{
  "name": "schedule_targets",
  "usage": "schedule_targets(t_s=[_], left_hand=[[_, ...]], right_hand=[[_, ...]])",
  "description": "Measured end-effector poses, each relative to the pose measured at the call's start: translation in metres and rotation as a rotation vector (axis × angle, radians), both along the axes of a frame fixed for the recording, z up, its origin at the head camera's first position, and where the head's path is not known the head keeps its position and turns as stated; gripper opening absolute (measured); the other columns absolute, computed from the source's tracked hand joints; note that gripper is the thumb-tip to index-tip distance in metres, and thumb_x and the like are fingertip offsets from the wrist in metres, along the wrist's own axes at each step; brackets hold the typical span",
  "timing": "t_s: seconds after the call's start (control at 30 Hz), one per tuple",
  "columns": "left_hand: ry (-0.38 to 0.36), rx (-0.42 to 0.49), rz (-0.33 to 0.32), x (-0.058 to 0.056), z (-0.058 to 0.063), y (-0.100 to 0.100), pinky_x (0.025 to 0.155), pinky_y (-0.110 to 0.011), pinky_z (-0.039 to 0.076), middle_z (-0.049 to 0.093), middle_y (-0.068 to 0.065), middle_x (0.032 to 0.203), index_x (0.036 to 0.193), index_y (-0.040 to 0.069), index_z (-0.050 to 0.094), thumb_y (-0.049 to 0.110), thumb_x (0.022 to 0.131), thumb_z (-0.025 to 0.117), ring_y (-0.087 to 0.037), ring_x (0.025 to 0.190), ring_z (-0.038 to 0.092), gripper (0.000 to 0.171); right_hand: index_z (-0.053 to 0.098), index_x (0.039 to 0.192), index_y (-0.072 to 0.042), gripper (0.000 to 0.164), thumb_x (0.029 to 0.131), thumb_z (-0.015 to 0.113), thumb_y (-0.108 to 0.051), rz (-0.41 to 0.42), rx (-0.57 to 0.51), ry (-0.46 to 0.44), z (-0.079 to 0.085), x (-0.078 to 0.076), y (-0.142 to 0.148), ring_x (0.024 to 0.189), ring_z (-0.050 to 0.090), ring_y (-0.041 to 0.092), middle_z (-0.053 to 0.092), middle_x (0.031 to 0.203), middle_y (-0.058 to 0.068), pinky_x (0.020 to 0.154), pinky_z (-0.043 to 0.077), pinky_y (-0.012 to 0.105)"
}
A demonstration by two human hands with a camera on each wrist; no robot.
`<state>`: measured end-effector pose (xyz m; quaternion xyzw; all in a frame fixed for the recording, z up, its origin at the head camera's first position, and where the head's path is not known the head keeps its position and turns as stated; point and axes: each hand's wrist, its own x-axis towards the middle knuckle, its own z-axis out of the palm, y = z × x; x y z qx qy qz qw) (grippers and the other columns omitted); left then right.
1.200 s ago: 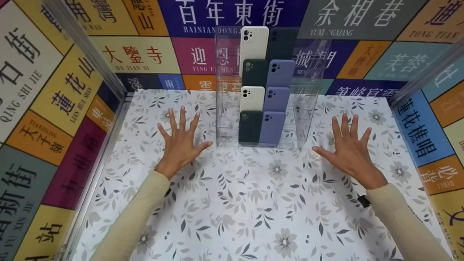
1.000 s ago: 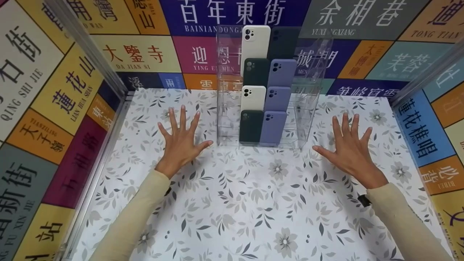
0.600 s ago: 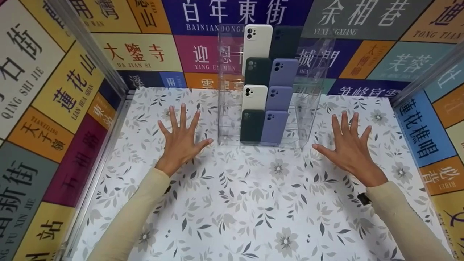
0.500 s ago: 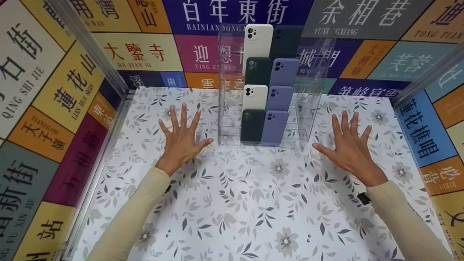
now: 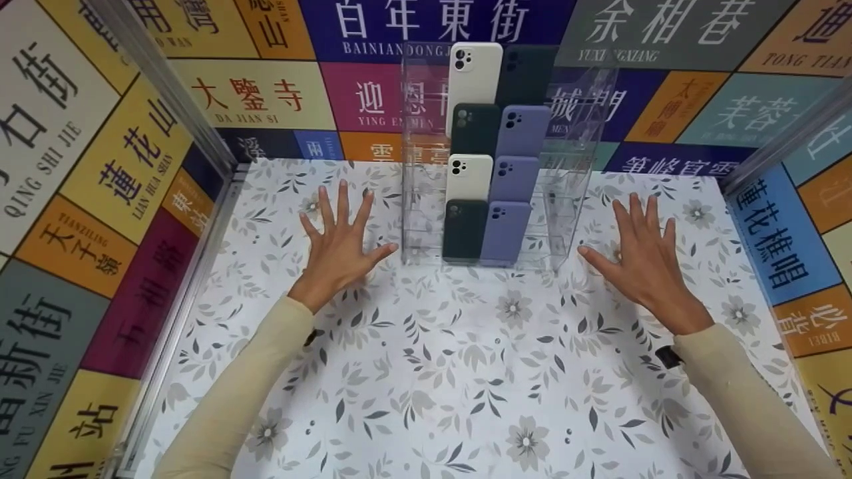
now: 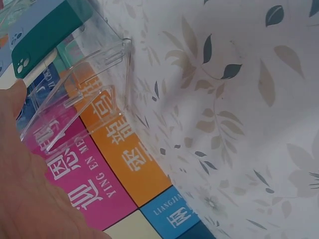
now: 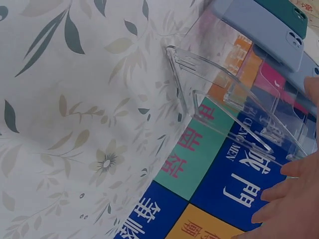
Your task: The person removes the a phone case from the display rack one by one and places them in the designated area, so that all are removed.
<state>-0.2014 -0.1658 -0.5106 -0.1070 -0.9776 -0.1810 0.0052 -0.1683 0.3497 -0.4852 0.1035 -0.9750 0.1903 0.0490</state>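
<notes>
My left hand [image 5: 338, 249] is spread, palm down, to the left of a clear stepped display stand [image 5: 559, 219]. To the right of it my right hand [image 5: 645, 263] lies likewise, fingers straight. Neither hand holds anything. Two columns of phone cases lean on the stand's tiers. The left column has a white case [image 5: 476, 76] on top, then a dark green case [image 5: 474, 130], a white case [image 5: 468, 178] and a dark green case [image 5: 464, 229]. On the right are a dark green case [image 5: 529, 73] and three lavender ones, the lowest lavender case [image 5: 506, 233] at the front.
A white tabletop [image 5: 426, 372] with a grey leaf-and-flower print lies under everything. Colourful wall panels [image 5: 259, 93] with Chinese lettering stand behind and on both sides. A metal frame rail [image 5: 180, 286] runs along the left edge.
Both hands have shifted slightly forward, away from the body, with the left also edging right. The right hand's fingers are closer together. The stand and phone cases stay as they were.
</notes>
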Motion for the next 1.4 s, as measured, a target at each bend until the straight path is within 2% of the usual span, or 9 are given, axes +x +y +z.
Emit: schedule_targets(t_s=[0.27, 0.4, 0.57, 0.77, 0.93, 1.03, 1.13, 1.23, 1.4], left_hand=[[-0.056, 0.098, -0.028, -0.009, 0.010, 0.009, 0.118, -0.085, -0.014, -0.018, -0.014, 0.183, 0.179, 0.024, 0.009, 0.074, 0.102, 0.060, -0.044, 0.163, -0.029, 0.106], [-0.065, 0.176, -0.035, -0.013, 0.014, 0.013, 0.121, -0.082, -0.014, -0.011, -0.015, 0.184, 0.179, 0.024, 0.010, 0.069, 0.103, 0.063, -0.044, 0.166, -0.022, 0.104], [-0.082, 0.272, -0.048, -0.020, 0.018, 0.016, 0.123, -0.079, -0.014, -0.006, -0.014, 0.185, 0.179, 0.024, 0.011, 0.062, 0.106, 0.064, -0.042, 0.168, -0.016, 0.099], [-0.081, 0.379, -0.060, -0.030, 0.022, 0.022, 0.126, -0.075, -0.011, 0.002, -0.013, 0.185, 0.179, 0.022, 0.017, 0.055, 0.108, 0.066, -0.038, 0.170, -0.008, 0.093], [-0.079, 0.518, -0.041, -0.040, 0.024, 0.030, 0.133, -0.067, 0.002, 0.014, -0.012, 0.184, 0.177, 0.019, 0.027, 0.046, 0.108, 0.069, -0.033, 0.170, 0.009, 0.085], [-0.062, 0.617, -0.035, -0.046, 0.026, 0.034, 0.135, -0.057, 0.014, 0.023, -0.010, 0.183, 0.175, 0.017, 0.033, 0.039, 0.109, 0.070, -0.028, 0.169, 0.019, 0.079], [-0.043, 0.695, -0.040, -0.053, 0.029, 0.036, 0.135, -0.049, 0.020, 0.030, -0.009, 0.180, 0.173, 0.016, 0.036, 0.033, 0.109, 0.071, -0.025, 0.167, 0.024, 0.075], [-0.053, 0.756, -0.040, -0.057, 0.033, 0.037, 0.133, -0.049, 0.028, 0.034, -0.008, 0.179, 0.173, 0.016, 0.037, 0.031, 0.109, 0.071, -0.026, 0.166, 0.029, 0.074], [-0.102, 0.821, -0.017, -0.064, 0.041, 0.039, 0.128, -0.053, 0.037, 0.032, -0.009, 0.180, 0.174, 0.017, 0.036, 0.033, 0.110, 0.071, -0.032, 0.163, 0.035, 0.075]], right_hand=[[0.046, 0.163, 0.004, 0.083, 0.101, 0.079, -0.039, 0.001, -0.143, 0.168, 0.008, -0.005, -0.007, 0.165, 0.019, 0.051, 0.032, 0.174, 0.030, 0.127, 0.014, 0.077], [0.055, 0.156, 0.005, 0.071, 0.099, 0.083, -0.026, 0.016, -0.202, 0.256, 0.014, -0.009, -0.015, 0.161, 0.032, 0.050, 0.045, 0.168, 0.028, 0.126, 0.026, 0.074], [0.061, 0.150, 0.008, 0.063, 0.098, 0.085, -0.017, 0.047, -0.225, 0.343, 0.019, -0.013, -0.021, 0.153, 0.044, 0.049, 0.055, 0.160, 0.029, 0.123, 0.035, 0.069], [0.064, 0.147, 0.007, 0.057, 0.098, 0.084, -0.014, 0.039, -0.259, 0.370, 0.027, -0.017, -0.025, 0.148, 0.049, 0.047, 0.060, 0.155, 0.027, 0.122, 0.038, 0.066], [0.065, 0.145, 0.007, 0.053, 0.099, 0.083, -0.013, 0.027, -0.301, 0.372, 0.037, -0.021, -0.027, 0.147, 0.049, 0.046, 0.061, 0.153, 0.026, 0.123, 0.039, 0.063], [0.066, 0.144, 0.008, 0.051, 0.100, 0.082, -0.012, 0.037, -0.310, 0.376, 0.041, -0.025, -0.030, 0.145, 0.050, 0.047, 0.061, 0.151, 0.028, 0.122, 0.039, 0.063], [0.066, 0.143, 0.008, 0.050, 0.100, 0.082, -0.012, 0.046, -0.315, 0.380, 0.045, -0.029, -0.034, 0.144, 0.051, 0.047, 0.061, 0.150, 0.029, 0.121, 0.039, 0.064], [0.067, 0.143, 0.007, 0.050, 0.100, 0.082, -0.012, 0.046, -0.330, 0.379, 0.048, -0.032, -0.037, 0.143, 0.052, 0.047, 0.062, 0.150, 0.028, 0.121, 0.039, 0.064], [0.067, 0.142, 0.008, 0.049, 0.101, 0.081, -0.014, 0.065, -0.331, 0.394, 0.054, -0.038, -0.043, 0.141, 0.054, 0.046, 0.063, 0.148, 0.028, 0.118, 0.041, 0.064]])
